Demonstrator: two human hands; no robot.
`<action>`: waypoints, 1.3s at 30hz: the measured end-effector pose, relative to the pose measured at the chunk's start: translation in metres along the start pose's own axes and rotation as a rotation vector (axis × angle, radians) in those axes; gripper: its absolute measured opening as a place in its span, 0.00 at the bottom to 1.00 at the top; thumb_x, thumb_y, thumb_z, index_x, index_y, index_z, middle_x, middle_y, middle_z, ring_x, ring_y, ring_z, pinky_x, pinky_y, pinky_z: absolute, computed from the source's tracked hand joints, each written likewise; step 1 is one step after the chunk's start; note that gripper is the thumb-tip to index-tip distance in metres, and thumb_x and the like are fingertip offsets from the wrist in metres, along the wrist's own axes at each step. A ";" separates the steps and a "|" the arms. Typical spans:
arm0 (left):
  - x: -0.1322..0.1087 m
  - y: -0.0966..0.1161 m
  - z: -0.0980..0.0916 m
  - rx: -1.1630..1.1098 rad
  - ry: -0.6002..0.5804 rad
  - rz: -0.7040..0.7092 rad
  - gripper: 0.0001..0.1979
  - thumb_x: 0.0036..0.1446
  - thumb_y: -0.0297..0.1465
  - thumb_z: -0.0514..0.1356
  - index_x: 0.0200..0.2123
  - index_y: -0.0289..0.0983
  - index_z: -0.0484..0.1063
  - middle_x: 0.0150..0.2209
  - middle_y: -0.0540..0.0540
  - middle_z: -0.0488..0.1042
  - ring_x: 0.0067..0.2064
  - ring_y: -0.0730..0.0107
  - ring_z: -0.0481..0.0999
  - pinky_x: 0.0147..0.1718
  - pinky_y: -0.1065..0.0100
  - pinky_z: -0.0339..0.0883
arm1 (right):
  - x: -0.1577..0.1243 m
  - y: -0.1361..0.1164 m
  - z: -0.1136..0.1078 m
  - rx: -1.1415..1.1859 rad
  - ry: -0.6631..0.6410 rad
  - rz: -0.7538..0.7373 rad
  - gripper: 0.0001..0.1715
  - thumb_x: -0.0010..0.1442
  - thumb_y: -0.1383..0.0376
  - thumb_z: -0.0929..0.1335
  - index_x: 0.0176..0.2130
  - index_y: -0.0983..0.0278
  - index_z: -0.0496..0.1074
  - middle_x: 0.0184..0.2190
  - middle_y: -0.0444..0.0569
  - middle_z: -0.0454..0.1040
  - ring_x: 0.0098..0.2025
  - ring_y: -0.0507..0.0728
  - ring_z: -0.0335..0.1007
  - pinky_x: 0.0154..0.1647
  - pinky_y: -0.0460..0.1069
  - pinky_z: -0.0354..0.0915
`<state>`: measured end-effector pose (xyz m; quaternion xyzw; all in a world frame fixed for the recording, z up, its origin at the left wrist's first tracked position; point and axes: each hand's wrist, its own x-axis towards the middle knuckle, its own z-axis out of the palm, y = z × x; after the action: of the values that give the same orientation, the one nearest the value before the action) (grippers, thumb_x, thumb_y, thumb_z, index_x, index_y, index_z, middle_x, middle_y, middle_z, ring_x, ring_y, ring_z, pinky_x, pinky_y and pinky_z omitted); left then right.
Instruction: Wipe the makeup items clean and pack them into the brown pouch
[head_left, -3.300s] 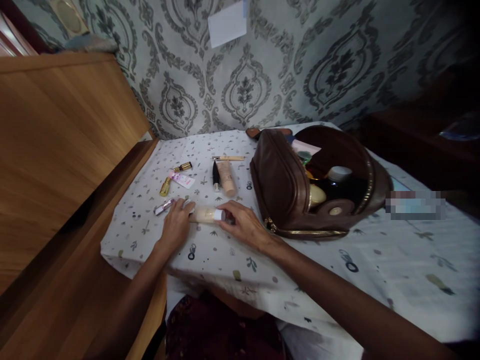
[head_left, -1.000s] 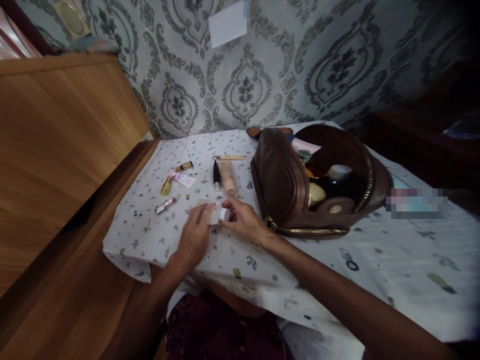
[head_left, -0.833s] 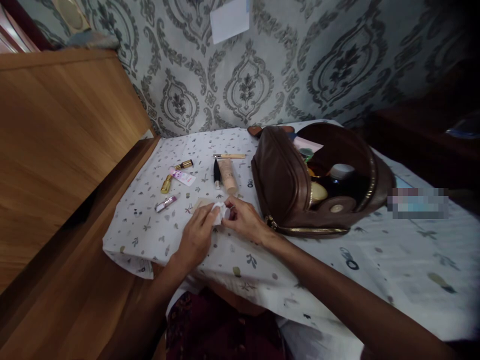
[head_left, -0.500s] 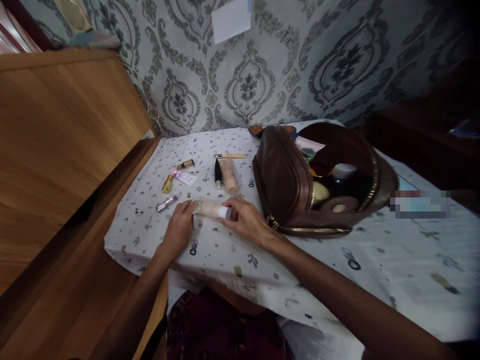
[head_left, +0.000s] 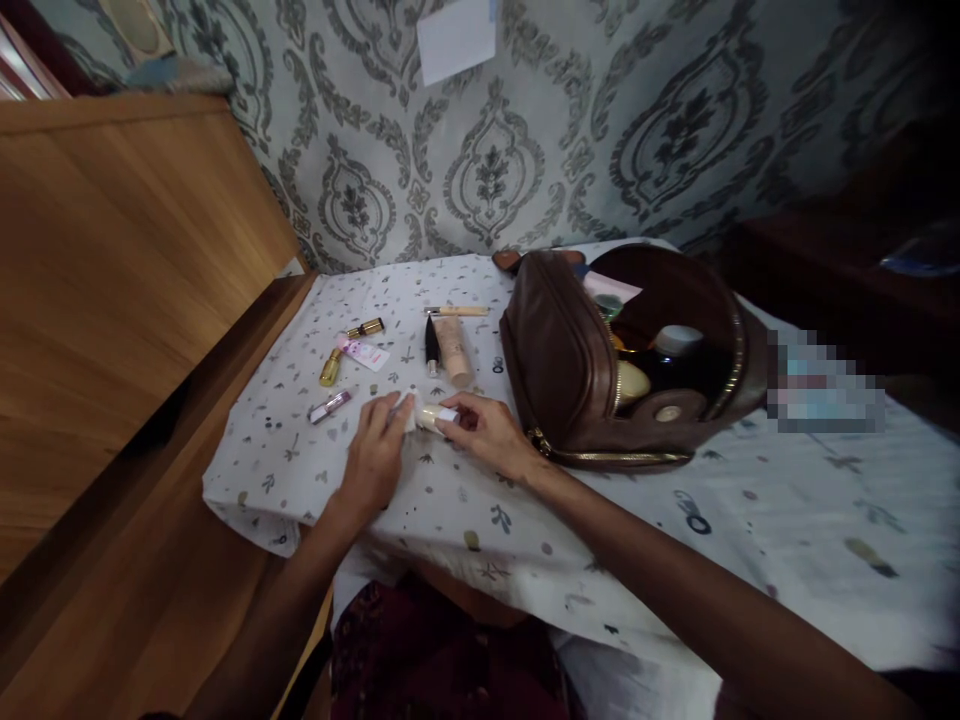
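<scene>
My right hand (head_left: 480, 428) grips the right end of a small pale beige cosmetic tube (head_left: 432, 416) with a white band, held level low over the table. My left hand (head_left: 376, 450) is closed on a crumpled white tissue (head_left: 409, 408), pressed around the tube's left part and hiding that end. Just behind the hands lie a beige squeeze tube (head_left: 453, 352) and a black slim tube (head_left: 432, 346). A lip gloss tube (head_left: 330, 407) rests to the left of my left hand.
An open brown leather bag (head_left: 559, 370) with several containers inside stands right of my hands. Farther back lie a wooden-handled stick (head_left: 457, 311), a pink-and-white small tube (head_left: 366, 353) and two gold tubes (head_left: 330, 367). A wooden cabinet (head_left: 135, 260) borders the table's left side.
My left hand has slid right along the tube with the tissue, covering more of it. My right hand keeps its hold on the end. The view has shifted slightly.
</scene>
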<state>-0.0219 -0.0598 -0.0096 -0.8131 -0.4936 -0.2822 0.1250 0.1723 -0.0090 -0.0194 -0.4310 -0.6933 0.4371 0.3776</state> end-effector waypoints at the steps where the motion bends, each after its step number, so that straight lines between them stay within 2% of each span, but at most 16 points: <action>1: 0.002 -0.008 0.000 0.015 0.009 -0.028 0.27 0.62 0.16 0.45 0.62 0.35 0.63 0.54 0.34 0.68 0.56 0.54 0.66 0.55 0.49 0.65 | 0.000 0.001 0.001 0.027 -0.006 0.022 0.17 0.54 0.57 0.70 0.42 0.64 0.75 0.23 0.42 0.68 0.24 0.52 0.66 0.25 0.46 0.60; 4: 0.006 -0.021 -0.001 0.019 0.045 -0.072 0.26 0.61 0.17 0.46 0.60 0.34 0.65 0.54 0.33 0.67 0.57 0.53 0.65 0.56 0.45 0.63 | 0.001 0.000 0.001 0.172 -0.026 0.124 0.21 0.55 0.57 0.70 0.45 0.65 0.73 0.23 0.41 0.66 0.22 0.51 0.67 0.21 0.46 0.61; 6: 0.007 -0.017 0.000 -0.003 0.081 -0.068 0.26 0.62 0.18 0.46 0.61 0.34 0.65 0.55 0.32 0.66 0.57 0.53 0.65 0.56 0.45 0.63 | 0.001 -0.002 0.001 0.319 -0.046 0.188 0.25 0.54 0.56 0.71 0.50 0.65 0.71 0.23 0.40 0.66 0.20 0.50 0.67 0.19 0.45 0.60; 8: 0.007 -0.003 0.002 -0.042 0.111 -0.033 0.26 0.63 0.18 0.45 0.62 0.35 0.62 0.55 0.33 0.65 0.58 0.54 0.65 0.55 0.47 0.64 | 0.002 -0.004 0.001 0.470 -0.081 0.222 0.29 0.53 0.55 0.72 0.51 0.66 0.71 0.23 0.40 0.67 0.20 0.50 0.66 0.18 0.45 0.60; 12: 0.006 0.031 0.003 -0.149 0.148 0.073 0.28 0.65 0.19 0.45 0.66 0.41 0.56 0.55 0.35 0.65 0.58 0.56 0.65 0.55 0.50 0.66 | 0.002 -0.006 0.002 0.800 -0.140 0.271 0.26 0.46 0.53 0.77 0.39 0.66 0.74 0.22 0.41 0.69 0.21 0.48 0.66 0.19 0.43 0.59; 15: 0.005 0.044 0.002 -0.192 0.165 0.098 0.29 0.66 0.20 0.46 0.68 0.43 0.52 0.56 0.35 0.63 0.59 0.56 0.64 0.56 0.51 0.65 | 0.002 -0.010 0.000 0.950 -0.143 0.289 0.26 0.41 0.51 0.79 0.34 0.65 0.73 0.24 0.41 0.71 0.23 0.47 0.66 0.22 0.42 0.61; 17: 0.006 0.044 0.001 -0.207 0.170 0.010 0.29 0.67 0.24 0.48 0.69 0.43 0.49 0.60 0.34 0.58 0.63 0.55 0.61 0.58 0.52 0.63 | 0.001 -0.014 -0.002 0.987 -0.160 0.284 0.29 0.40 0.51 0.79 0.36 0.64 0.72 0.24 0.41 0.71 0.23 0.47 0.67 0.23 0.41 0.62; 20: 0.012 0.037 -0.004 -0.274 0.220 -0.228 0.29 0.67 0.32 0.52 0.69 0.41 0.51 0.63 0.34 0.54 0.66 0.53 0.57 0.61 0.51 0.60 | -0.002 -0.020 -0.006 1.037 -0.230 0.251 0.31 0.42 0.51 0.79 0.40 0.62 0.71 0.24 0.41 0.73 0.22 0.47 0.68 0.21 0.40 0.60; 22: 0.020 0.033 -0.008 -0.389 0.291 -0.392 0.29 0.65 0.37 0.55 0.68 0.40 0.54 0.64 0.35 0.55 0.66 0.52 0.57 0.61 0.53 0.60 | -0.005 -0.022 -0.006 0.993 -0.279 0.189 0.32 0.45 0.51 0.79 0.43 0.62 0.70 0.25 0.41 0.74 0.22 0.47 0.68 0.20 0.40 0.58; 24: 0.029 0.033 -0.014 -0.567 0.323 -0.552 0.32 0.62 0.41 0.58 0.67 0.39 0.56 0.62 0.35 0.61 0.63 0.52 0.63 0.57 0.56 0.65 | -0.007 -0.022 -0.004 0.887 -0.305 0.111 0.32 0.48 0.51 0.77 0.48 0.61 0.70 0.26 0.41 0.73 0.22 0.47 0.68 0.20 0.41 0.57; 27: 0.040 0.039 -0.021 -0.856 0.174 -0.715 0.35 0.58 0.45 0.62 0.64 0.37 0.61 0.53 0.39 0.73 0.51 0.55 0.75 0.47 0.59 0.73 | -0.007 -0.022 0.002 0.757 -0.238 -0.006 0.38 0.45 0.53 0.78 0.53 0.58 0.69 0.32 0.40 0.71 0.26 0.49 0.71 0.24 0.43 0.62; 29: 0.045 0.045 -0.026 -0.988 0.064 -0.724 0.33 0.58 0.46 0.61 0.63 0.37 0.63 0.47 0.41 0.77 0.46 0.57 0.78 0.44 0.59 0.75 | -0.009 -0.025 0.003 0.676 -0.161 -0.088 0.41 0.43 0.55 0.79 0.54 0.57 0.69 0.30 0.39 0.68 0.28 0.50 0.68 0.27 0.44 0.64; 32: 0.051 0.052 -0.031 -1.024 0.039 -0.665 0.30 0.58 0.46 0.61 0.59 0.37 0.68 0.45 0.42 0.78 0.46 0.55 0.79 0.46 0.57 0.75 | -0.019 -0.040 -0.008 0.472 -0.018 -0.188 0.37 0.48 0.59 0.77 0.57 0.57 0.70 0.32 0.42 0.70 0.30 0.52 0.66 0.30 0.47 0.65; 35: 0.059 0.059 -0.036 -0.988 0.046 -0.588 0.27 0.58 0.47 0.60 0.55 0.37 0.72 0.45 0.41 0.79 0.47 0.52 0.78 0.47 0.57 0.74 | -0.039 -0.067 -0.035 0.180 0.156 -0.353 0.34 0.54 0.64 0.74 0.59 0.56 0.68 0.44 0.48 0.73 0.39 0.56 0.69 0.38 0.50 0.68; 37: 0.067 0.067 -0.038 -0.985 0.046 -0.550 0.26 0.59 0.47 0.59 0.54 0.37 0.73 0.43 0.42 0.79 0.45 0.53 0.78 0.45 0.58 0.75 | -0.052 -0.084 -0.060 0.039 0.231 -0.445 0.28 0.58 0.63 0.71 0.58 0.56 0.69 0.45 0.50 0.72 0.41 0.57 0.69 0.41 0.53 0.68; 39: 0.081 0.077 -0.040 -0.974 0.035 -0.513 0.24 0.59 0.46 0.60 0.52 0.37 0.74 0.41 0.44 0.80 0.42 0.55 0.79 0.42 0.59 0.75 | -0.061 -0.098 -0.086 0.002 0.307 -0.449 0.21 0.62 0.60 0.69 0.55 0.57 0.71 0.43 0.50 0.72 0.39 0.56 0.69 0.38 0.52 0.69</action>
<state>0.0603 -0.0569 0.0755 -0.6258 -0.4861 -0.5127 -0.3303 0.2446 -0.0661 0.0915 -0.3274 -0.7057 0.2727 0.5661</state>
